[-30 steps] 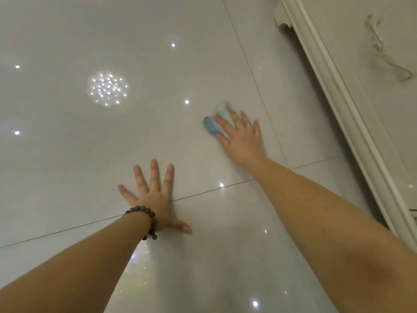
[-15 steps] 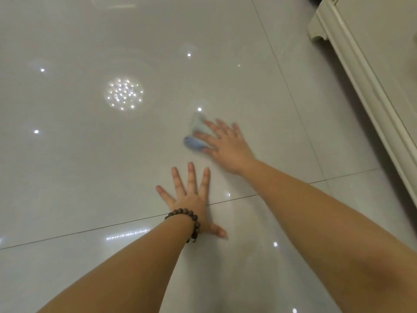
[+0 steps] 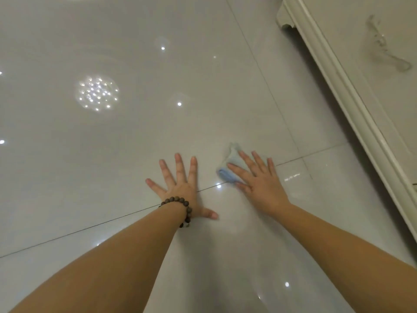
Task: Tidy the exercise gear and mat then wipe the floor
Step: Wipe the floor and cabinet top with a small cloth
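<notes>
The floor-wiping step is judged to be in hand, since no exercise gear or mat is seen anywhere in view. The pale blue cloth (image 3: 229, 167) is pressed onto the glossy tiled floor (image 3: 112, 177) by the right hand (image 3: 259, 181), whose fingers are laid straight and spread over the cloth rather than curled round it; only the cloth's left roll and a far corner are left showing. The left hand (image 3: 180, 188) is planted flat on the tile as a brace, its fingers splayed and nothing held, with a beaded bracelet (image 3: 180, 205) worn at the wrist. Compared with 1 second ago, the cloth has been drawn back toward the person: it was then held well ahead of the left hand, and it is now just beside it, close to the grout line (image 3: 135, 213) that is crossed by both hands. A return stroke is therefore judged to be ending, with the strip ahead covered. The tile nearer the cream cabinet base (image 3: 338, 86) at the right is judged to be left for wiping; no dirt can be told apart from the ceiling light reflections (image 3: 97, 93).
</notes>
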A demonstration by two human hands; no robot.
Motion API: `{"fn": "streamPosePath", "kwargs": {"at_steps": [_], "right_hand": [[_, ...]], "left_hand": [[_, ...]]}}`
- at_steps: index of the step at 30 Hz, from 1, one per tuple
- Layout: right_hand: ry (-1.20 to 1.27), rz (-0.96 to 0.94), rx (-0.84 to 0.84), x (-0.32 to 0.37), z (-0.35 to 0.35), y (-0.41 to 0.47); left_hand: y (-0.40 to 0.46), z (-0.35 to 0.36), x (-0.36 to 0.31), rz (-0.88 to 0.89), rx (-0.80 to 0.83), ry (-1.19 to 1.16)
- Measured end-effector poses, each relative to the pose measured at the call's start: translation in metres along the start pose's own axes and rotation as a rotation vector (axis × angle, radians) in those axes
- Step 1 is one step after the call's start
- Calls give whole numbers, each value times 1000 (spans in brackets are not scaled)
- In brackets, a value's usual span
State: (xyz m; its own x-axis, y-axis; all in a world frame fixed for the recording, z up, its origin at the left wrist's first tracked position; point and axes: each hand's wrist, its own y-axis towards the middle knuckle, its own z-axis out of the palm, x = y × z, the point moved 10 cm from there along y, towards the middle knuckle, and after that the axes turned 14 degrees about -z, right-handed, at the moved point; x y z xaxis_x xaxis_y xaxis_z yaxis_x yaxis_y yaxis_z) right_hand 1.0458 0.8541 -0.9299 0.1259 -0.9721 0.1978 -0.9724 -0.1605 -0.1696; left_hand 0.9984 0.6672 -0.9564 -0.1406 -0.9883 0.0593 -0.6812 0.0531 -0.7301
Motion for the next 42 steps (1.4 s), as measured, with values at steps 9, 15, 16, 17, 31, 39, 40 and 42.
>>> {"fn": "streamPosePath", "kwargs": {"at_steps": [9, 15, 16, 17, 31, 39, 40, 42], "right_hand": [[217, 830, -39, -80, 1, -132], [85, 73, 118, 56, 28, -109], [65, 96, 113, 32, 25, -129], [61, 211, 93, -3, 22, -157], [77, -96, -34, 80, 47, -218], [221, 973, -203, -168, 17, -352], [217, 913, -212, -140, 21, -331], [101, 557, -250, -45, 28, -284]], "left_hand": [[-24, -4, 0, 17, -109, -15], [-119, 76, -12, 103, -136, -13], [-129, 97, -12, 102, -76, 1], [-137, 115, -12, 97, -15, 13], [-150, 148, -23, -2, 71, 83], [-158, 144, -29, -4, 33, 108], [-158, 144, -29, -3, 27, 112], [-158, 143, -28, -7, 24, 107]]}}
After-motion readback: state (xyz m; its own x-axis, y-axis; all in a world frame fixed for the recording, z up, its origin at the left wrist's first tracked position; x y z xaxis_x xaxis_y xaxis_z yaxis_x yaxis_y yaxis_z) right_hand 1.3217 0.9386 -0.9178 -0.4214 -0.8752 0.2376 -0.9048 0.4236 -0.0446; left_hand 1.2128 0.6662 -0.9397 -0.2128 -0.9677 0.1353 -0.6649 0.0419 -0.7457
